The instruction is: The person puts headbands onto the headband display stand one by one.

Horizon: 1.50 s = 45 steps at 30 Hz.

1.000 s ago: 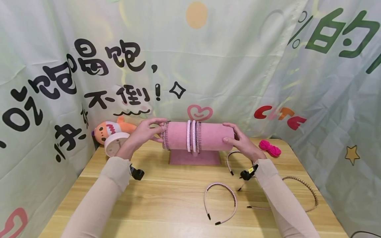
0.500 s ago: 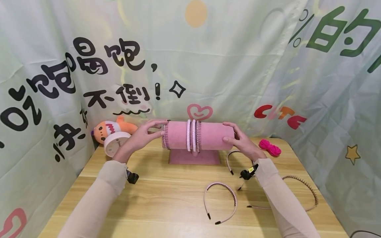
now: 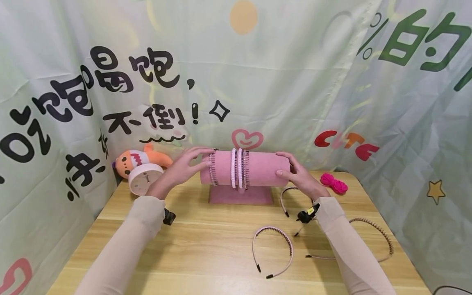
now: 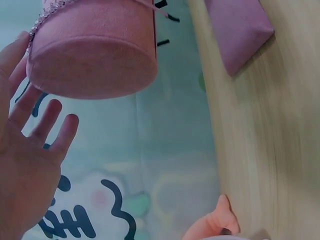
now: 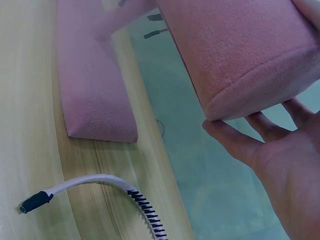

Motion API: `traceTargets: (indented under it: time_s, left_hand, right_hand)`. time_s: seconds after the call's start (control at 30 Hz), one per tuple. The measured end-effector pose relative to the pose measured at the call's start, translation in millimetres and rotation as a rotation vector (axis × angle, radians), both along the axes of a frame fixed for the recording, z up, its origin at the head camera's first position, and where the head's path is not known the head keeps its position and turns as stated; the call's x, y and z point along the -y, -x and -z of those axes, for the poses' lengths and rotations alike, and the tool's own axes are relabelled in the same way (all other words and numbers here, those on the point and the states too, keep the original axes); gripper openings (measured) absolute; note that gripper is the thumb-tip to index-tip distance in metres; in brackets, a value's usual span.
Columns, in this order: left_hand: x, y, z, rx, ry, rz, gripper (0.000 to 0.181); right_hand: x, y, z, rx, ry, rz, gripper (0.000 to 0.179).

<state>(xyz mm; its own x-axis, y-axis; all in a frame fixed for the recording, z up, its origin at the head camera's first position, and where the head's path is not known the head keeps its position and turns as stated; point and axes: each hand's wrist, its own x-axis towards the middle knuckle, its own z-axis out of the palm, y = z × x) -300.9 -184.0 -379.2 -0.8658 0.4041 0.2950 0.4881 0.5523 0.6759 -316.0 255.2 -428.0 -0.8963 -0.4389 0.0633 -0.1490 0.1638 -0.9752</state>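
Observation:
A pink plush headband stand (image 3: 263, 169), a padded roll on a flat base (image 3: 241, 196), stands at the back middle of the table. My right hand (image 3: 300, 175) grips the roll's right end, thumb in front and fingers behind. At the left end, my left hand (image 3: 184, 166) touches a sparkly toothed headband (image 3: 212, 171) with thumb and index finger. Its other fingers (image 4: 65, 135) spread loosely past the roll's end in the left wrist view. White and toothed headbands (image 3: 239, 168) sit together round the roll's middle.
One pink headband (image 3: 273, 229) lies in front of the stand. Another headband (image 3: 284, 200) is partly behind my right wrist, and a brown-toothed one (image 3: 387, 237) lies far right. Pink yarn (image 3: 333, 183) sits back right; a round clock (image 3: 141, 180) and orange plush toy (image 3: 129, 164) back left.
My left hand draws back slightly to the left, then comes in again to the right. The sparkly headband has slid a little inward from the roll's left end. My right hand stays in place.

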Motion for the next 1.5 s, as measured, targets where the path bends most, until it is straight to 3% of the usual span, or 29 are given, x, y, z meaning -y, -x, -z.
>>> traceTargets:
  time_s: [0.6, 1.1, 1.27, 1.5]
  left_hand:
    - [-33.0, 10.8, 0.2, -0.089, 0.086, 0.031, 0.046]
    - [-42.9, 13.7, 0.1, -0.123, 0.125, 0.049, 0.046]
    - [-40.7, 14.2, 3.5, -0.055, 0.051, 0.032, 0.053]
    - [-27.6, 17.6, 17.4, 0.096, -0.157, 0.003, 0.061]
  right_hand:
    - [0, 0.9, 1.3, -0.014, 0.014, -0.003, 0.066]
    - [0, 1.3, 2.6, -0.014, 0.013, -0.009, 0.066]
    - [1, 1.2, 2.0, -0.013, 0.014, -0.008, 0.066]
    - [0, 0.2, 0.7, -0.018, 0.001, -0.008, 0.065]
